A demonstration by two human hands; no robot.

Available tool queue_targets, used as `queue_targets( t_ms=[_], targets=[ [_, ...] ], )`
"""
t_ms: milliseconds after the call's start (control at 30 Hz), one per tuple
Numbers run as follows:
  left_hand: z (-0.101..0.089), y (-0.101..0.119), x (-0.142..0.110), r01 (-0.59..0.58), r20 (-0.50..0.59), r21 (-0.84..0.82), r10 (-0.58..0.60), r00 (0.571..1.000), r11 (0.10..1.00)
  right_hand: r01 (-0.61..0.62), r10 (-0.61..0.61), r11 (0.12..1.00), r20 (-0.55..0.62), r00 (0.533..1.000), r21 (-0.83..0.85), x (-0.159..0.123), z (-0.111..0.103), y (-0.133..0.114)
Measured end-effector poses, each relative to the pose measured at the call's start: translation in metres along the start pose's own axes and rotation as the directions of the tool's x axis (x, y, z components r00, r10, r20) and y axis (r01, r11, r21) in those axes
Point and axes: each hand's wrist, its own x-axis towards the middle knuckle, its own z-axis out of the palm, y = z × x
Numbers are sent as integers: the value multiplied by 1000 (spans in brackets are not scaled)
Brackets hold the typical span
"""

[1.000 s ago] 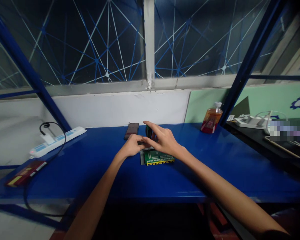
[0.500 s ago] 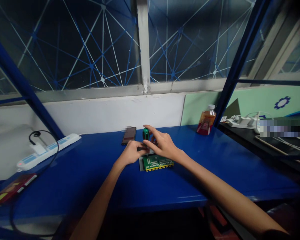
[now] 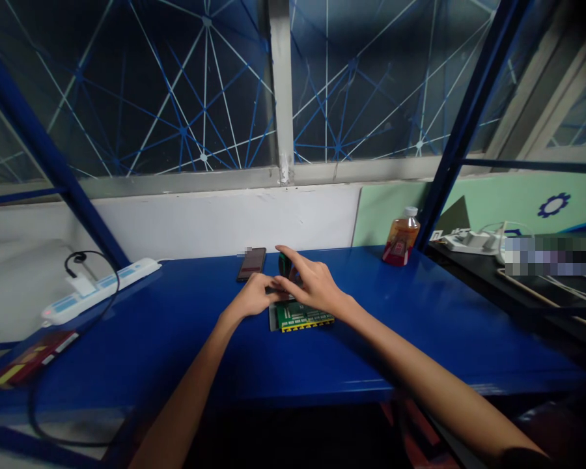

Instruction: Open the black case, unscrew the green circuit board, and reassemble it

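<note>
A screwdriver with a green and black handle [image 3: 284, 264] stands upright over a green circuit board [image 3: 305, 315] on the blue table. My right hand [image 3: 313, 281] is curled around that handle from the right, its index finger reaching to the top. From the left, my left hand [image 3: 252, 296] brings its thumb and fingers together low by the screwdriver, at the board's far edge. Whatever sits between those fingertips is hidden. Along the board's near side runs a yellow and black strip [image 3: 306, 325], and a grey plate edge [image 3: 273, 318] shows at its left.
A phone [image 3: 252, 264] lies just behind my left hand. At the left are a white power strip [image 3: 112, 286] with a black cable and a dark red box [image 3: 32, 358]. A bottle of reddish drink [image 3: 401, 240] stands at the back right, near a blue frame post [image 3: 449, 169].
The view has shifted slightly. My right hand has turned a little around the screwdriver, so less of its green handle shows. My left hand stays beside it.
</note>
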Motion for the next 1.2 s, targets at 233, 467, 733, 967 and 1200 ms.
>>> queue_targets(
  t_ms=[233,467,733,967,1200],
  targets=[
    [0,-1,1,5,44,-15,-4,999,1000,1,-1,1000,2,1000,19,-1,1,3],
    [2,-3,2,23,57,-74,-19,998,997,-25,25,999,6,1000,28,-2,4,6],
    [5,-11,2,51,71,-114,-43,997,992,-34,34,999,3,999,37,-2,2,8],
    [3,-9,2,0,79,-98,8,997,995,-72,72,994,3,997,80,0,3,8],
    [3,-7,1,2,79,-67,4,997,998,-75,78,995,-40,996,65,-1,7,11]
  ],
)
